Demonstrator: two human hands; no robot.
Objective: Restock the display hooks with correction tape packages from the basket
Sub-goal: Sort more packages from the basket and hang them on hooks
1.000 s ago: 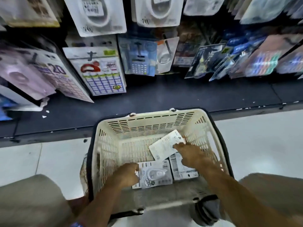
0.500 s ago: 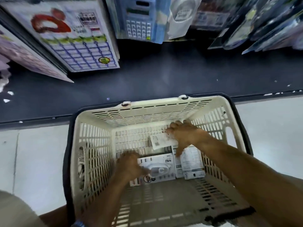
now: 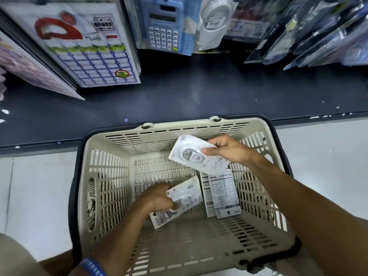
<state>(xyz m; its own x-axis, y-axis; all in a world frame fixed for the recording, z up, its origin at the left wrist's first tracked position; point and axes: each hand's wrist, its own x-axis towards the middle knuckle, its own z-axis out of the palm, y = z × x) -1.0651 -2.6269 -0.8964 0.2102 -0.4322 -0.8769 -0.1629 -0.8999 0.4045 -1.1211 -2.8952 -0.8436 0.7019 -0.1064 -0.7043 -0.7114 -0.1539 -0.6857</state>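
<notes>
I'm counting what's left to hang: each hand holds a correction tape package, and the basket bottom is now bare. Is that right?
Not quite. The head view shows the right hand and the left hand each holding a correction tape package, but the bottom of the basket is not bare: at least one more package lies flat there, printed back up.

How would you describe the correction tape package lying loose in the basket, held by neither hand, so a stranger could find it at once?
Start at the cream slatted basket on the floor. On its bottom, by the right wall, lies the loose package, just below the right hand. Unlike the packages each hand holds, it lies flat with its printed back up, and nothing grips it.
</notes>
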